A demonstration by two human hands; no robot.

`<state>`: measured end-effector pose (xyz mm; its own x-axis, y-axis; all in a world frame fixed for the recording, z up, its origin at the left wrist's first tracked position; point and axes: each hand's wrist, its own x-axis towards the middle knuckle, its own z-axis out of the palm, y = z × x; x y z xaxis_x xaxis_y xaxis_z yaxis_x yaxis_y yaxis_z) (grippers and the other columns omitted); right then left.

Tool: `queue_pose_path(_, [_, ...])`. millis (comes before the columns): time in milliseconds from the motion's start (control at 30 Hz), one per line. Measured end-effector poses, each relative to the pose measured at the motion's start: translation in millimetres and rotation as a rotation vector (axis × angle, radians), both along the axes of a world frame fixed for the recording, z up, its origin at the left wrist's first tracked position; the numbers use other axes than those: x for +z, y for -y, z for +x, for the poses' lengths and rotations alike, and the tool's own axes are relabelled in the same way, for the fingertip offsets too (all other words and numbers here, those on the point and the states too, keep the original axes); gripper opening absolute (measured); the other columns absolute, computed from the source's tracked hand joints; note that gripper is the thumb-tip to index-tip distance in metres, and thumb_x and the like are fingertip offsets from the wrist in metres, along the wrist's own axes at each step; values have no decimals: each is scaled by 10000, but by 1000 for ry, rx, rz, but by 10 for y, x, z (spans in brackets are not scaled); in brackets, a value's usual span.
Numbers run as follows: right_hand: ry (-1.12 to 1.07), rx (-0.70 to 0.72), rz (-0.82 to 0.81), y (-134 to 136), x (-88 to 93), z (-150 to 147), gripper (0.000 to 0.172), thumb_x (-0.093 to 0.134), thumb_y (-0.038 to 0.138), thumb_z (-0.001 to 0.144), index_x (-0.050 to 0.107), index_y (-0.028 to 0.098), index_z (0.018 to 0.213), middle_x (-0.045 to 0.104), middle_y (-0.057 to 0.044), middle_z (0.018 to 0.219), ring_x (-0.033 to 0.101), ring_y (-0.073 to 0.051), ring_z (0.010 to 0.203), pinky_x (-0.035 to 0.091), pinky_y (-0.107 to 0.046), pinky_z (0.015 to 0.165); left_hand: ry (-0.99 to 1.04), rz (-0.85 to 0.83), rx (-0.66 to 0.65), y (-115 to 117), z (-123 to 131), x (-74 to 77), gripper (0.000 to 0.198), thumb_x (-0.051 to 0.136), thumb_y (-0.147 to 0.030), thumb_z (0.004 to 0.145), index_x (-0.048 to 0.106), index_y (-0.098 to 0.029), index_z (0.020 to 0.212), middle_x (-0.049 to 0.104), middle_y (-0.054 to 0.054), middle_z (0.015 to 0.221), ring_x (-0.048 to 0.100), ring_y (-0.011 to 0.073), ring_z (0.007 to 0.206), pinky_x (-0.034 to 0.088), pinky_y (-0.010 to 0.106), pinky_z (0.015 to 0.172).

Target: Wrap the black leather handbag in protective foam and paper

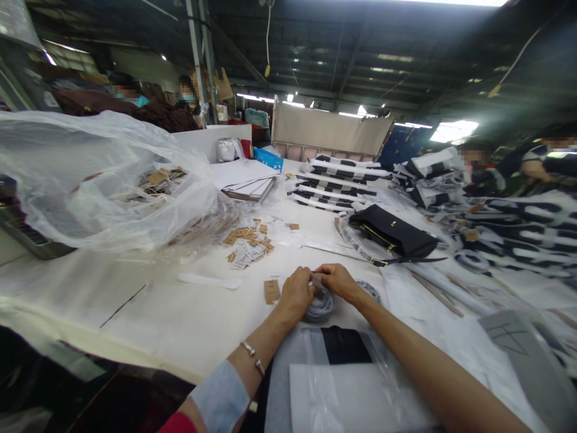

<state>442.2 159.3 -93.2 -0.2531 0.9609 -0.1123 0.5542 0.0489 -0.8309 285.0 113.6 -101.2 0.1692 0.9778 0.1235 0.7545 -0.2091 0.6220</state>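
My left hand (297,293) and my right hand (339,281) meet at the table's middle, fingers closed on the top edge of a coiled strap (321,308) in pale wrapping. The fingertips hide part of the coil. Behind my right wrist lies another wrapped coil (369,291). A brown hang tag (271,291) rests just left of my left hand. Close to me, under my forearms, is a black bag (345,346) partly covered by white paper (333,394) and clear plastic. Farther right lies an unwrapped black handbag (392,230) with a gold zip.
Loose tags (250,243) are heaped beyond my hands. A big clear plastic bag (112,186) holding more tags fills the left. White sheets (243,177), stacked wrapped bags (338,183) and a wrapped pile (518,228) stand farther off. Other people are at the back and right.
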Motion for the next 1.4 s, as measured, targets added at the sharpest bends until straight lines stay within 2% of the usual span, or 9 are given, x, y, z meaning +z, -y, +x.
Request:
queue_pose_path(167, [-29,60,-75,46,109,70,255,620,337,696,749,154,818,740,-34,789,634,-187,731,493,-295,710,34,-31,46,-19,14,1,238,580,-173,830,447,-210,1023,635,36,975,615,196,907,445,287,769])
queue_pose_path(300, [-107,307,-252,93,285,189,306,685,335,686,748,169,935,745,-36,947,650,-201,877,494,-309,827,46,-43,36,-3,17,30,232,575,-147,829,438,-224,1000,642,36,994,614,202,942,444,292,799])
queue_pose_path(367, [-114,337,-267,98,282,211,345,732,343,658,734,172,957,739,-39,969,648,-199,886,495,-307,826,51,-42,22,3,13,31,246,573,-126,822,436,-228,999,641,35,1004,611,205,958,445,296,817])
queue_pose_path(533, [-1,146,-82,48,83,129,262,745,388,628,682,159,740,697,-10,696,604,-167,670,479,-282,667,65,-35,-4,8,10,7,293,541,-95,835,416,-221,1068,640,47,1034,609,202,969,449,300,842])
queue_pose_path(700, [59,124,21,55,49,69,142,671,289,669,690,170,744,700,1,709,595,-151,665,458,-265,668,79,-25,-16,30,26,17,310,543,-108,841,406,-228,1092,607,59,1151,590,193,1036,443,299,890])
queue_pose_path(900, [166,135,77,68,80,55,101,653,245,675,695,169,727,706,2,676,619,-166,648,463,-261,621,104,-24,-46,24,21,14,356,555,-112,825,399,-220,1125,644,44,1042,611,203,988,457,298,862])
queue_pose_path(1100, [275,149,211,145,91,30,175,584,192,762,736,188,850,764,-26,851,687,-185,810,503,-275,756,138,-22,-57,5,16,4,425,538,-50,777,411,-219,1147,626,51,1097,586,205,1027,437,300,911])
queue_pose_path(1233, [385,174,364,226,109,-9,224,534,113,770,732,193,840,757,-41,865,682,-192,846,474,-289,817,170,-34,-52,32,20,21,448,501,-1,758,429,-191,1157,622,59,1082,574,198,1039,421,289,930])
queue_pose_path(1400, [492,212,529,319,207,-23,204,514,119,843,710,169,821,718,-85,862,634,-217,849,445,-320,813,245,-82,-55,6,-27,156,367,552,-74,769,499,-167,1120,619,58,1049,568,207,1003,418,313,923])
